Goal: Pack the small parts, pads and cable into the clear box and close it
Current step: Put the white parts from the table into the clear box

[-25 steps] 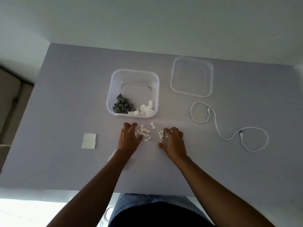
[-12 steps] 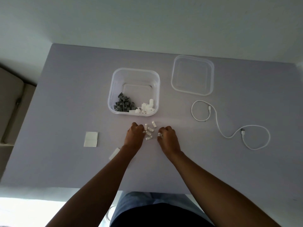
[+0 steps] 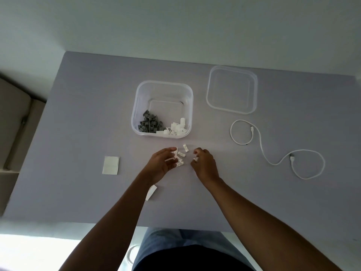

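The clear box (image 3: pixel 137 106) stands open on the grey table, with a heap of grey clips (image 3: pixel 149 124) and a heap of white clips (image 3: pixel 176 129) along its near wall. Its lid (image 3: pixel 231 110) lies flat to the right. Several loose white clips (image 3: pixel 182 152) lie on the table just in front of the box. My left hand (image 3: pixel 161 165) curls round some of them, palm turned to the right. My right hand (image 3: pixel 204 165) pinches white clips at its fingertips. A white cable (image 3: pixel 261 145) snakes at the right. A white pad (image 3: pixel 111 165) lies at the left, another pad (image 3: pixel 151 192) under my left forearm.
The table's near edge (image 3: pixel 78 222) runs just in front of my body. A beige cushioned seat (image 3: pixel 13 122) stands beyond the table's left edge. A pale wall rises behind the table.
Both hands have drawn together, raking the scattered white clips into a tighter cluster. My left hand has turned on its side and gathered clips into its fingers.
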Demonstrator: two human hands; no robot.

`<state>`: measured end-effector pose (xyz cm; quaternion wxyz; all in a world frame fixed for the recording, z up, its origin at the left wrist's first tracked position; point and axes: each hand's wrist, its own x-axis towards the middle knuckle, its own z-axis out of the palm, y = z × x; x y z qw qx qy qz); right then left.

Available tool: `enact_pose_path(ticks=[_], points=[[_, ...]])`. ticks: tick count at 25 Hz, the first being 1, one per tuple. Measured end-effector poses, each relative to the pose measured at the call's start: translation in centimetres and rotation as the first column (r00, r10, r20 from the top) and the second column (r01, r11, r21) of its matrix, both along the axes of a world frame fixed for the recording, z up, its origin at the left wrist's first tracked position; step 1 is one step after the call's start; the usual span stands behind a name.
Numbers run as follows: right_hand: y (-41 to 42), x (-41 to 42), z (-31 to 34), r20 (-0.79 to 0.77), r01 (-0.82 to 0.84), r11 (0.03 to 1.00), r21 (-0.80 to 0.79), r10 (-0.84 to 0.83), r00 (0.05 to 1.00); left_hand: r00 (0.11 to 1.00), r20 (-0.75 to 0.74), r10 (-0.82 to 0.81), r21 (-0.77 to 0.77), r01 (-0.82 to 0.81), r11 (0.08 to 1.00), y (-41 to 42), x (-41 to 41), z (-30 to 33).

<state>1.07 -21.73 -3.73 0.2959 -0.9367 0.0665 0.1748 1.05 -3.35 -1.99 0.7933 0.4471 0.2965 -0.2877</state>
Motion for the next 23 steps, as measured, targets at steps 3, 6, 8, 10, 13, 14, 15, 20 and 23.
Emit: enact_pose_path(ticks=[3,6,8,10,13,14,15,20,23], points=[[0.4,0.2,-0.1,-0.022,0.021,0.999,-0.024,-0.022,1.000,0.996,-0.075,0.042,-0.234,-0.059,0.971,0.5,0.3,0.8],[0.8,-0.1,0.0,0.017,0.013,0.999,-0.035,-0.012,1.000,0.990,-0.125,0.068,-0.257,-0.098,0.961,0.3,0.7,1.8],[1.0,-0.4,-0.1,0.053,-0.023,0.999,-0.033,0.025,0.998,0.988,-0.141,0.062,-0.061,-0.071,0.996,0.1,1.2,1.4],[0.8,-0.5,-0.4,0.073,-0.054,0.998,-0.045,0.057,0.996,0.993,-0.085,-0.082,0.388,0.109,0.915,0.0,1.4,0.2],[0.6,-0.2,-0.6,0.077,-0.052,0.998,-0.042,0.055,0.995,0.903,-0.041,-0.429,0.891,0.227,0.393,-0.5,1.0,-1.1],[0.6,-0.1,-0.6,0.073,-0.040,0.999,-0.030,0.042,0.996,0.873,-0.050,-0.486,0.917,0.233,0.324,-0.6,0.8,-1.1],[0.5,0.1,-0.6,0.069,-0.024,1.000,-0.015,0.025,0.997,0.850,-0.064,-0.523,0.923,0.250,0.293,-0.8,0.7,-1.2],[-0.3,0.4,-0.8,0.064,0.128,0.983,0.128,-0.137,0.989,0.799,-0.073,-0.597,0.940,0.256,0.227,-2.0,1.3,-1.9],[-0.9,0.5,-0.4,0.030,0.203,0.963,0.175,-0.211,0.977,0.784,-0.005,-0.620,0.963,0.171,0.208,-2.3,1.4,-2.2]])
